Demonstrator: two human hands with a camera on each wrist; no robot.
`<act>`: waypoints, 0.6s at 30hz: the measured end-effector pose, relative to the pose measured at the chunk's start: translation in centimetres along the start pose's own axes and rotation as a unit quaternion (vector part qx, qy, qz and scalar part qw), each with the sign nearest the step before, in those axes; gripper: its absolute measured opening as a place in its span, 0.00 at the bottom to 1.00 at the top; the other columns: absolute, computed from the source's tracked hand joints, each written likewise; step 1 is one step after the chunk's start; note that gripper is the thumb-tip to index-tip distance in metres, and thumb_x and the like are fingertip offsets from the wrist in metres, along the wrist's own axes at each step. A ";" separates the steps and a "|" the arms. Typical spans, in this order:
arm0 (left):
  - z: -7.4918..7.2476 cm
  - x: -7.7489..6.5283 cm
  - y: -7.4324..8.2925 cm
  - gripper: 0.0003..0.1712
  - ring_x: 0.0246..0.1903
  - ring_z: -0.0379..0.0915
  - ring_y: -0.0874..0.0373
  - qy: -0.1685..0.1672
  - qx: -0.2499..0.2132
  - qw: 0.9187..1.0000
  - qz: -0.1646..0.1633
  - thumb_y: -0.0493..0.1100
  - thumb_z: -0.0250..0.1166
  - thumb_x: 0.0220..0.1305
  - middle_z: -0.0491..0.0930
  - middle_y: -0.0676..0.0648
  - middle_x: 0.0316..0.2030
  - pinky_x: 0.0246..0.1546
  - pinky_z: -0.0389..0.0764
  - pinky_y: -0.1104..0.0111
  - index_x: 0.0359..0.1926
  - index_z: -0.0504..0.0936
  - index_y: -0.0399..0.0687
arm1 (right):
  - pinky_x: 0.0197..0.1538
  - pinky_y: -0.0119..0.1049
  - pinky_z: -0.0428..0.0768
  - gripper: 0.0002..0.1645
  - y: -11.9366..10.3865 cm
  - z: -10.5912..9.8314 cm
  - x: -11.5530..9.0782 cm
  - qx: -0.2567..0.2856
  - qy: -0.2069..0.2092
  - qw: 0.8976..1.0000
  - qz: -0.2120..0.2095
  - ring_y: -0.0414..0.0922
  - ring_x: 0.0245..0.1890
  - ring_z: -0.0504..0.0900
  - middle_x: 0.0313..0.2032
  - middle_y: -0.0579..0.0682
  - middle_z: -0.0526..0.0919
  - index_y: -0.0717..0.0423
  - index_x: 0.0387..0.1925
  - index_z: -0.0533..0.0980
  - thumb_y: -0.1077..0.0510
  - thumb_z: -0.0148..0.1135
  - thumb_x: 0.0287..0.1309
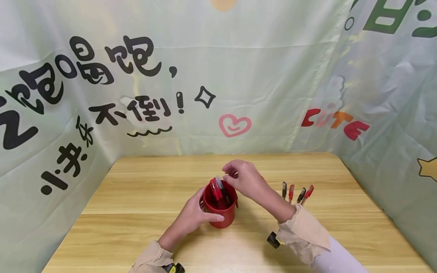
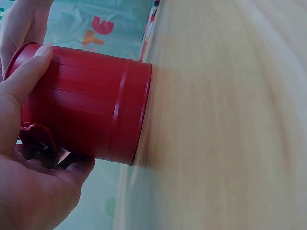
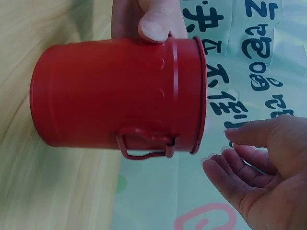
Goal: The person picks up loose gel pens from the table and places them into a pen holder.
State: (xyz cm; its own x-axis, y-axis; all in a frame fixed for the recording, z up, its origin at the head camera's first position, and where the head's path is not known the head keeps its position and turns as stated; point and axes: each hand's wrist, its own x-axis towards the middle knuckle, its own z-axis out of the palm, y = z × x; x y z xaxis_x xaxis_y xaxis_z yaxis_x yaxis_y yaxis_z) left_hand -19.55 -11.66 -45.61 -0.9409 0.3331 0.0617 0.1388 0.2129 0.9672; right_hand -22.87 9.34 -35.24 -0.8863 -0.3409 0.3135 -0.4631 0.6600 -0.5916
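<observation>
A red metal bucket (image 1: 222,220) with small side handles stands upright on the table. Several pens (image 1: 216,189) with red and dark parts lean inside it, above its rim. My left hand (image 1: 197,211) grips the bucket from the left, its thumb across the near side; the left wrist view shows the fingers around the red wall (image 2: 91,100). Just above the bucket's right rim is my right hand (image 1: 243,177), fingers loosely bent. Seen from the right wrist, that hand (image 3: 264,165) is apart from the rim, with nothing between thumb and fingers.
To the right, partly behind the right forearm, lie several capped pens, among them a black pen (image 1: 301,195) and a red pen (image 1: 308,192). The wooden table (image 1: 143,189) meets printed cloth (image 1: 266,87) at its back and sides.
</observation>
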 end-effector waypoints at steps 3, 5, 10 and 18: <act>0.0 0.0 0.0 0.56 0.67 0.74 0.53 -0.001 0.000 1.000 -0.005 0.52 0.85 0.47 0.76 0.56 0.68 0.68 0.79 0.53 0.75 0.66 0.64 | 0.44 0.38 0.91 0.10 0.4 -0.3 0.1 0.005 0.008 1.000 -0.007 0.43 0.37 0.88 0.39 0.53 0.89 0.58 0.43 0.85 0.64 0.73 0.60; 0.0 -0.1 0.1 0.56 0.67 0.74 0.53 -0.001 -0.001 1.000 -0.009 0.52 0.86 0.46 0.76 0.56 0.68 0.68 0.79 0.53 0.75 0.66 0.65 | 0.44 0.38 0.91 0.10 0.7 -0.5 0.1 0.005 0.013 1.000 -0.006 0.43 0.37 0.88 0.38 0.52 0.89 0.59 0.44 0.85 0.63 0.74 0.60; 0.0 -0.1 0.1 0.56 0.67 0.75 0.53 -0.001 -0.002 1.000 -0.006 0.51 0.86 0.46 0.76 0.56 0.68 0.68 0.79 0.54 0.75 0.66 0.65 | 0.46 0.42 0.91 0.12 1.6 -1.0 0.3 -0.003 0.019 1.000 0.005 0.45 0.39 0.89 0.39 0.53 0.90 0.59 0.46 0.85 0.62 0.72 0.61; 0.0 -0.2 0.1 0.57 0.67 0.74 0.52 0.001 -0.005 1.000 -0.003 0.50 0.86 0.46 0.75 0.55 0.68 0.68 0.79 0.54 0.75 0.66 0.62 | 0.45 0.43 0.90 0.15 3.5 -1.7 0.3 -0.017 0.012 0.999 0.025 0.49 0.41 0.89 0.45 0.57 0.90 0.61 0.51 0.84 0.61 0.69 0.64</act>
State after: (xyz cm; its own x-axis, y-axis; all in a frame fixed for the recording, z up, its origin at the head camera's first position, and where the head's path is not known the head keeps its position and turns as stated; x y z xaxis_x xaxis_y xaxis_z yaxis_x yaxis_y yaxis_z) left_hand -19.38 -11.67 -45.55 -0.9424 0.3297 0.0572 0.1305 0.2047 0.9701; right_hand -24.79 12.70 -35.98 -0.9075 -0.2913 0.3025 -0.4179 0.6980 -0.5816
